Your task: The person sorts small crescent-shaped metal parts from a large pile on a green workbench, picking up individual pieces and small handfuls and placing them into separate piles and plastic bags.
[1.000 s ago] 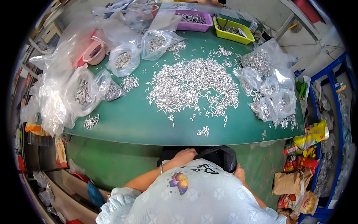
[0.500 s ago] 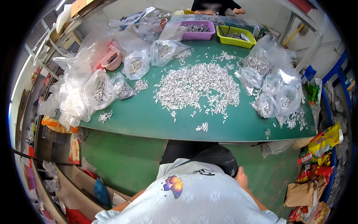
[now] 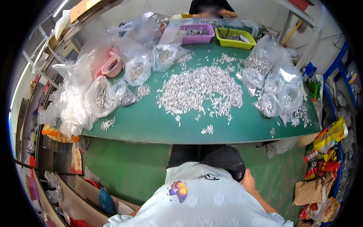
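My right hand point(image 3: 248, 181) hangs low beside my right thigh, against or close to the dark trousers point(image 3: 226, 162); its fingers are mostly hidden. My left hand is out of sight behind my body, with only a bit of that arm point(image 3: 134, 213) showing. Before me on the green table point(image 3: 151, 126) lies a wide heap of small silvery, curved metal pieces point(image 3: 198, 89). A few loose pieces point(image 3: 207, 129) lie near the front edge, and another small cluster point(image 3: 108, 124) is at the left. Neither hand touches the heap.
Clear plastic bags of metal parts crowd the left point(image 3: 102, 96) and right point(image 3: 270, 104) sides. A purple basket point(image 3: 196, 39) and a yellow-green one point(image 3: 235, 44) stand at the back. Beyond them sits another person point(image 3: 211, 8). Shelving point(image 3: 64, 189) and packages point(image 3: 312, 192) flank me.
The view has shifted slightly. My left forearm shows less than before, while my right hand stays beside my thigh. The person opposite has drawn a hand inward. The metal pieces lie as before.
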`<action>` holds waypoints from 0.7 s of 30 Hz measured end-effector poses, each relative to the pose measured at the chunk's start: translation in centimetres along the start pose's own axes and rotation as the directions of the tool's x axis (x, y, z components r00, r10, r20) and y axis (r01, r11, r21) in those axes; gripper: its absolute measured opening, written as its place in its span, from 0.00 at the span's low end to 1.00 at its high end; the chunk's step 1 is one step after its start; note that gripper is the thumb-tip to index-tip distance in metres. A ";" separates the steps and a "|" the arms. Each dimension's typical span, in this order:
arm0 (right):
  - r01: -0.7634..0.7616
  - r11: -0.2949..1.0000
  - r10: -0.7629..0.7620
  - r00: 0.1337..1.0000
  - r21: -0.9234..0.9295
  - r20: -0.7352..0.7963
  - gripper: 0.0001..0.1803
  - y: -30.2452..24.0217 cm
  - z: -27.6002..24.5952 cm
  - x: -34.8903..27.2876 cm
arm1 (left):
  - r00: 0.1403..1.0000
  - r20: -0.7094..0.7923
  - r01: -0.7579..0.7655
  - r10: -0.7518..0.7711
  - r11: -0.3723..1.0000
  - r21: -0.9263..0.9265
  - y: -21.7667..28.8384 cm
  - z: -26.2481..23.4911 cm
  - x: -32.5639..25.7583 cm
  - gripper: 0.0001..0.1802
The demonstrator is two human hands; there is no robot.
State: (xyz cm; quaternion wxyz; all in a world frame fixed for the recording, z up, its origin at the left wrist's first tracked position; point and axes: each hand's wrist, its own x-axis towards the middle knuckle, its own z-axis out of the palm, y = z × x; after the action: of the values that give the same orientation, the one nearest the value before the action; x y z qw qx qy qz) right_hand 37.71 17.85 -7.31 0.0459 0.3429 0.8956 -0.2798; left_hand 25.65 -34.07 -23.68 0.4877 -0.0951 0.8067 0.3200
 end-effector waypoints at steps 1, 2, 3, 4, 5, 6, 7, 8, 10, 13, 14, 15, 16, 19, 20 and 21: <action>-0.025 1.000 0.025 1.000 0.000 0.011 0.39 0.2 0.1 -0.2 | 1.000 -0.003 0.020 -0.020 1.000 -0.018 -0.4 -0.1 -0.1 0.09; -0.044 0.999 0.044 0.999 -0.009 0.001 0.40 -0.1 -0.2 -0.5 | 1.000 -0.008 0.025 -0.026 0.999 -0.045 -0.5 -0.2 0.0 0.09; -0.048 0.999 0.049 0.998 -0.023 0.033 0.40 -0.7 -1.2 -0.6 | 1.000 -0.020 0.015 -0.017 0.997 -0.077 -0.3 0.0 0.2 0.09; -0.025 0.999 0.026 0.999 -0.034 0.019 0.40 -0.9 -1.4 -0.4 | 0.999 -0.041 -0.010 0.005 0.994 -0.113 0.1 -0.2 0.9 0.09; -0.006 0.999 0.007 1.000 -0.042 0.011 0.41 -0.9 -1.4 -0.3 | 0.996 -0.072 -0.066 0.056 0.986 -0.152 0.8 -0.4 1.2 0.09; -0.001 0.999 0.002 1.000 -0.047 0.026 0.41 -1.0 -1.8 0.1 | 0.985 -0.120 -0.147 0.124 0.968 -0.201 1.8 -0.2 1.6 0.09; 0.005 0.999 -0.003 0.999 -0.051 0.043 0.41 -1.1 -2.2 0.7 | 0.961 -0.176 -0.252 0.212 0.935 -0.250 3.4 0.4 2.7 0.09; 0.000 0.999 0.003 0.998 -0.053 0.057 0.41 -0.9 -2.5 1.0 | 0.922 -0.239 -0.367 0.305 0.886 -0.283 5.7 0.6 3.6 0.08; -0.027 0.999 0.031 0.996 -0.047 0.087 0.38 0.5 -1.6 1.7 | 0.838 -0.361 -0.519 0.410 0.804 -0.291 10.5 0.9 4.2 0.08; -0.013 0.997 0.020 0.995 -0.071 0.098 0.31 4.0 0.4 3.0 | 0.669 -0.496 -0.631 0.554 0.776 0.015 21.0 1.9 3.0 0.10; 0.083 0.989 -0.078 0.996 -0.123 0.045 0.29 5.2 1.0 3.0 | 0.543 -0.503 -0.659 0.672 0.713 0.242 24.9 2.0 1.3 0.11; 0.177 0.970 -0.178 0.984 -0.166 0.006 0.28 6.2 1.5 3.3 | 0.545 -0.461 -0.654 0.700 0.700 0.288 27.6 2.2 0.0 0.15; 0.150 0.977 -0.145 0.989 -0.150 0.039 0.28 7.1 1.7 4.2 | 0.556 -0.445 -0.628 0.702 0.705 0.328 29.1 2.7 -0.3 0.17; 0.053 0.994 -0.039 0.989 -0.092 0.141 0.27 9.2 3.4 7.4 | 0.586 -0.338 -0.568 0.736 0.671 0.476 31.4 3.8 0.4 0.21; 0.038 0.997 -0.027 0.985 -0.062 0.169 0.27 9.4 4.1 8.3 | 0.561 -0.351 -0.533 0.749 0.652 0.539 31.6 4.2 0.8 0.21; 0.045 0.998 -0.035 0.983 -0.050 0.178 0.27 10.5 4.8 9.2 | 0.528 -0.353 -0.504 0.773 0.619 0.603 31.9 4.6 1.2 0.22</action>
State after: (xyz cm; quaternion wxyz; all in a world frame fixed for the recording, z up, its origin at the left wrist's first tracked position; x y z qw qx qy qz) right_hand 36.95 27.14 -18.77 0.1291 0.2971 0.9019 -0.2858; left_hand 13.49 -6.32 -12.68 0.0654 0.2329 0.9380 0.2484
